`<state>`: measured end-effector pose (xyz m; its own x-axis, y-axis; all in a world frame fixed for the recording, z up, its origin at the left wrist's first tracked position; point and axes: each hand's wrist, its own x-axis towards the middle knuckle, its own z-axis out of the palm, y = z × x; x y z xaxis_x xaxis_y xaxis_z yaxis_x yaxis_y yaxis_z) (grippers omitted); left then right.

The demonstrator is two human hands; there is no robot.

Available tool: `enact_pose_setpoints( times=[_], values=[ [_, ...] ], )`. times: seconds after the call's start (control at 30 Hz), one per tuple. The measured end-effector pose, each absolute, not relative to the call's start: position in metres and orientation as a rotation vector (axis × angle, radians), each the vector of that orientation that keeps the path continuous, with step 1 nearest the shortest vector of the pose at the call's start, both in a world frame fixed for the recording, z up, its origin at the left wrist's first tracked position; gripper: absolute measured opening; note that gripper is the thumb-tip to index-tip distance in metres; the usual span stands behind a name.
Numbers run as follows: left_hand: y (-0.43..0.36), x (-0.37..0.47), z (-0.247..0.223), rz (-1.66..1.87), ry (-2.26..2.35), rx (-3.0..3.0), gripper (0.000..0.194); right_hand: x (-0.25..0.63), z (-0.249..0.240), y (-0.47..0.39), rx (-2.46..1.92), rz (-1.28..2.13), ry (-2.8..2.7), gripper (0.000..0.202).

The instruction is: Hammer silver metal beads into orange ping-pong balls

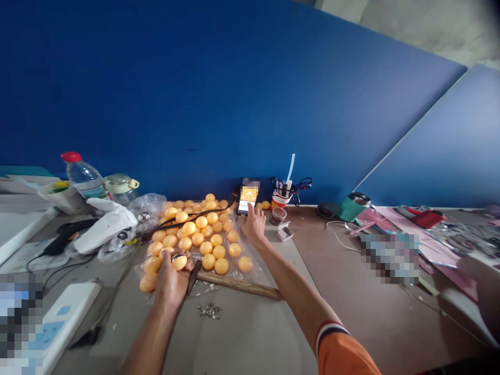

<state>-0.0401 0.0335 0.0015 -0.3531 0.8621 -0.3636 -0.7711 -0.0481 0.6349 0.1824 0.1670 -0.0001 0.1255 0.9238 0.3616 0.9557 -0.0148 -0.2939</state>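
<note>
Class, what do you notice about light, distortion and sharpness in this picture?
Head view: the phone screen glows, and the blue partition brightens toward the right. Head view: the power strip near the left edge looks stretched, likely by a wide-angle lens. Head view: pixelated blocks hide detail at lower left, atop the phone and at right.

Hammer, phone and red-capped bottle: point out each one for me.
Hammer (240, 285): head view, on the middle of its wooden handle.
Phone (249, 195): head view, on its lit screen.
Red-capped bottle (83, 174): head view, on its clear upper body.
</note>
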Motion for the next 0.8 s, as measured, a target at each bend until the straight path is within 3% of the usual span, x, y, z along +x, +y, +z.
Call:
enact_pose_setpoints(
  times=[0.8],
  values=[
    [0.032, -0.039, 0.003, 1.711, 0.915, 0.178, 0.036, 0.211, -0.021, 0.155, -1.867, 0.083, -2.055, 0.061]
  ],
)
